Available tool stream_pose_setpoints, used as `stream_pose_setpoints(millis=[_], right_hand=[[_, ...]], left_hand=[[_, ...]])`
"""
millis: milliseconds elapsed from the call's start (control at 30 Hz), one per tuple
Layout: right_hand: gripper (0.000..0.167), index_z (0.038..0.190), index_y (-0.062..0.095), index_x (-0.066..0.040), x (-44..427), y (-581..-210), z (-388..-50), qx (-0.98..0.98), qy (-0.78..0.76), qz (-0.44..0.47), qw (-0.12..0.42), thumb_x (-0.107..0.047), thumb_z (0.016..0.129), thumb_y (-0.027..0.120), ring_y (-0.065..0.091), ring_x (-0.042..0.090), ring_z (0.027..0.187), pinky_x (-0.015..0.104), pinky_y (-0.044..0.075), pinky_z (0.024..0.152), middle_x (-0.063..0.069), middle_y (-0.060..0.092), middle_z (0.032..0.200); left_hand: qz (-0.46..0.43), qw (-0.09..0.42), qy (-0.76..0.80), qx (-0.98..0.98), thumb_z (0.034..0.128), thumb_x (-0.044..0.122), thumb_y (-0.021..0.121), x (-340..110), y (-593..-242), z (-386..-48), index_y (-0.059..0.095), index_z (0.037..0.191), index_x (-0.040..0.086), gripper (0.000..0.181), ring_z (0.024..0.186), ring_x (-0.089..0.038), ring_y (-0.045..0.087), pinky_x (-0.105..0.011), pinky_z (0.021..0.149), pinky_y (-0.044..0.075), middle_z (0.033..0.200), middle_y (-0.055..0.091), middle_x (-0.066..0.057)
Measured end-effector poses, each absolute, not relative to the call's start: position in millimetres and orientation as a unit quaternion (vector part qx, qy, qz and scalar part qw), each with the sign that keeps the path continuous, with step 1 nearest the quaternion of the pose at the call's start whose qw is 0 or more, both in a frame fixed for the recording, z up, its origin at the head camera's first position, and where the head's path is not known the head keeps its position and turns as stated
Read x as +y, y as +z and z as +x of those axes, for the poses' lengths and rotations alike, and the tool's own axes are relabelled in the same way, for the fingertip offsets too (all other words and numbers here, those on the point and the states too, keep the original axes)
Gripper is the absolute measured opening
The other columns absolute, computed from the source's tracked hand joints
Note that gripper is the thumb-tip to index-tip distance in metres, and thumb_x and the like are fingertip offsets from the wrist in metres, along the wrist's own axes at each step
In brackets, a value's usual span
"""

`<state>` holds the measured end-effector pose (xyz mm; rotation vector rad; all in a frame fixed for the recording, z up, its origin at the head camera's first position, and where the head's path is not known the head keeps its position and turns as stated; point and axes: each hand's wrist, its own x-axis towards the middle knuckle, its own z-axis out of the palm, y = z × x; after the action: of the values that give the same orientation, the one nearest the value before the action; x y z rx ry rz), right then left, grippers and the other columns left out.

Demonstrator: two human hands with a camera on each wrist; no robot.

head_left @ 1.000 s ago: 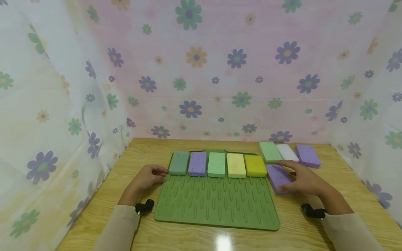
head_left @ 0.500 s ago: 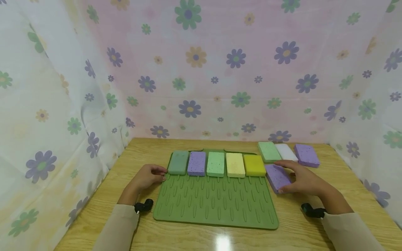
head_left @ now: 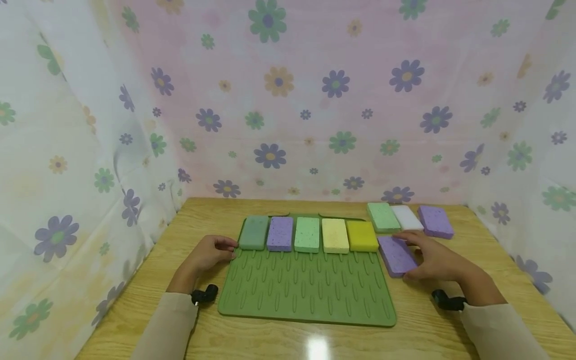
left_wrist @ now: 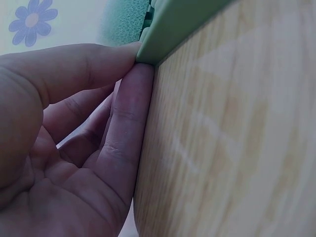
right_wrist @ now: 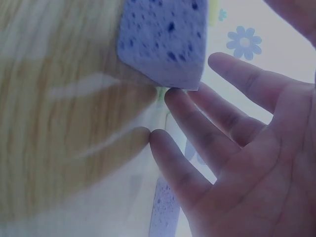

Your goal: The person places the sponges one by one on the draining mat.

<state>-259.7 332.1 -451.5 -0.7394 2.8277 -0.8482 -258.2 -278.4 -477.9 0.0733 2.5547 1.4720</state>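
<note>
while the left hand (head_left: 210, 257) pinches the left edge of the green mat (head_left: 306, 287), the right hand (head_left: 437, 261) is spread around the loose purple sponge (head_left: 396, 255), fingers near its back end and thumb near its front, with no firm hold that i can see. that sponge lies crooked on the desk (head_left: 256, 340), just right of the mat, near the yellow sponge (head_left: 363, 236) that ends the row. to do this well, i think the left hand should press softly so the mat can't slide. the right hand should squeeze gently, because the sponge looks soft and could bend. turning it straight would make it match the row. fingers could bump the pale green sponge (head_left: 383, 218) and the white sponge (head_left: 406, 218) close behind, so go slow.

some bits are hard to see. the right hand covers part of the loose sponge. the right wrist view cuts off its top and most of the thumb. in the left wrist view, the blue-green sponge (left_wrist: 123, 22) is blurry. i can't tell if the loose sponge touches the mat.
</note>
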Motion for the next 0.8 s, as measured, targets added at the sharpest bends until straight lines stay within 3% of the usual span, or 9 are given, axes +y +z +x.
stream_pose_setpoints(millis=[233,800], right_hand=[[0.103,0.154,0.045,-0.007,334.5,-447.4,-259.0,0.924,-0.295,-0.237,0.057,-0.041,0.071,0.096,0.054,0.049,0.127,0.054,0.056,0.093,0.025,0.039,0.151],[0.094,0.151,0.050,-0.004,336.3,-431.0,-252.1,0.930,-0.304,-0.204,0.040,-0.042,0.076,0.093,0.050,0.047,0.127,0.064,0.053,0.096,0.025,0.039,0.145]], left_hand=[[0.025,0.092,0.491,0.866,0.0954,0.011,0.074,-281.3,-478.9,-259.2,0.072,0.124,0.007,0.029,0.106,-0.020,0.067,-0.035,0.087,0.059,0.121,0.070,-0.010],[0.024,0.091,0.497,0.863,0.0951,0.012,0.074,-280.0,-478.7,-258.8,0.072,0.123,0.007,0.029,0.104,-0.019,0.067,-0.035,0.086,0.059,0.119,0.070,-0.010]])
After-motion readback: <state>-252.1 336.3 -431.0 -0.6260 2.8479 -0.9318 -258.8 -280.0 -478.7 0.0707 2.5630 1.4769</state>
